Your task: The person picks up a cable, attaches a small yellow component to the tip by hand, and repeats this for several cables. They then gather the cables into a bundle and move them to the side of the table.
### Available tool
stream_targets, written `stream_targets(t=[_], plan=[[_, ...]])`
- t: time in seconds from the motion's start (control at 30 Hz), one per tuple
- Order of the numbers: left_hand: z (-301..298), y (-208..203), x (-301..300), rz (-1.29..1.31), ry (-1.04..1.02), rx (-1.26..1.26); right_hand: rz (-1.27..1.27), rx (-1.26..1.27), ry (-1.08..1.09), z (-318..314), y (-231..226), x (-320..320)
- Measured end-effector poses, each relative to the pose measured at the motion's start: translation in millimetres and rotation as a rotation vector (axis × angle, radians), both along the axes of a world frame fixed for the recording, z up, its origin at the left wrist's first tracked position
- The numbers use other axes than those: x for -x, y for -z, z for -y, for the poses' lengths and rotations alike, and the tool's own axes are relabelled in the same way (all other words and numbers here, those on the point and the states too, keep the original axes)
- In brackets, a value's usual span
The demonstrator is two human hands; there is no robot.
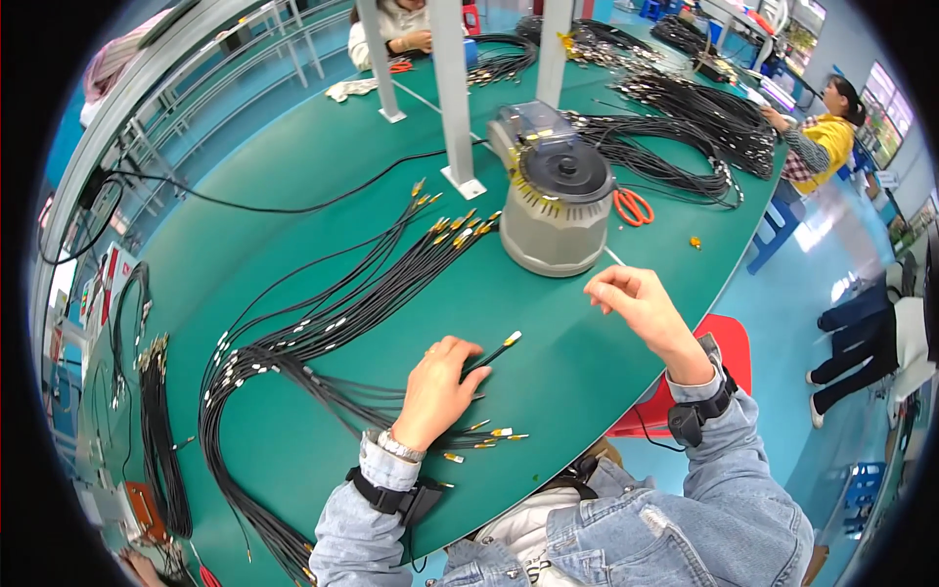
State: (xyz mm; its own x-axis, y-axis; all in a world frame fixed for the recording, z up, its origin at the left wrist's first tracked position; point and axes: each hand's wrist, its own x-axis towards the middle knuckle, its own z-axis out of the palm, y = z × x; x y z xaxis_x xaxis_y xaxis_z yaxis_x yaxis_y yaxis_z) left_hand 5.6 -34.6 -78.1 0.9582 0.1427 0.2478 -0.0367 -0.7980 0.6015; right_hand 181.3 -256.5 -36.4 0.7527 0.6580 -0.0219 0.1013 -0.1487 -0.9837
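Note:
My left hand [435,393] is closed on a black cable [502,348], whose end with a yellow-and-white tip sticks out past the fingers toward the right. Below that hand, several more cable ends [485,436] fan out on the table. My right hand [634,305] is raised in front of the round grey tape dispenser [556,220], fingertips pinched together. Whatever they hold, if anything, is too small to make out. A long bundle of black cables [367,308] with white tags curves across the table to the left, its yellow-wrapped ends lying beside the dispenser.
Orange-handled scissors [633,207] lie right of the dispenser on the green table [323,230]. Larger cable coils [699,117] are heaped at the far right. Metal posts [453,98] rise from the table. Another cable bundle [162,440] lies far left. Co-workers sit across the table and at the right.

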Motion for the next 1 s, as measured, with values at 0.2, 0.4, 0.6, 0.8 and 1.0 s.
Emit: stream_targets(t=[0.2,0.4,0.6,0.8,1.0], plan=[[-11,16,-1,-0.039,-0.031,0.071,0.016,-0.087,0.205,10,-4,-24],[-16,15,-2,0.034,-0.166,-0.015,0.035,-0.201,0.261,-25,-14,-23],[-16,11,2,0.071,-0.156,0.003,-0.291,-0.419,0.272,-58,-10,-16],[-17,2,9,0.105,-0.167,0.051,-0.464,-0.465,0.345,-80,-16,-16],[-16,-7,19,0.075,-0.167,0.118,-0.386,-0.490,0.364,-86,-9,-19]])
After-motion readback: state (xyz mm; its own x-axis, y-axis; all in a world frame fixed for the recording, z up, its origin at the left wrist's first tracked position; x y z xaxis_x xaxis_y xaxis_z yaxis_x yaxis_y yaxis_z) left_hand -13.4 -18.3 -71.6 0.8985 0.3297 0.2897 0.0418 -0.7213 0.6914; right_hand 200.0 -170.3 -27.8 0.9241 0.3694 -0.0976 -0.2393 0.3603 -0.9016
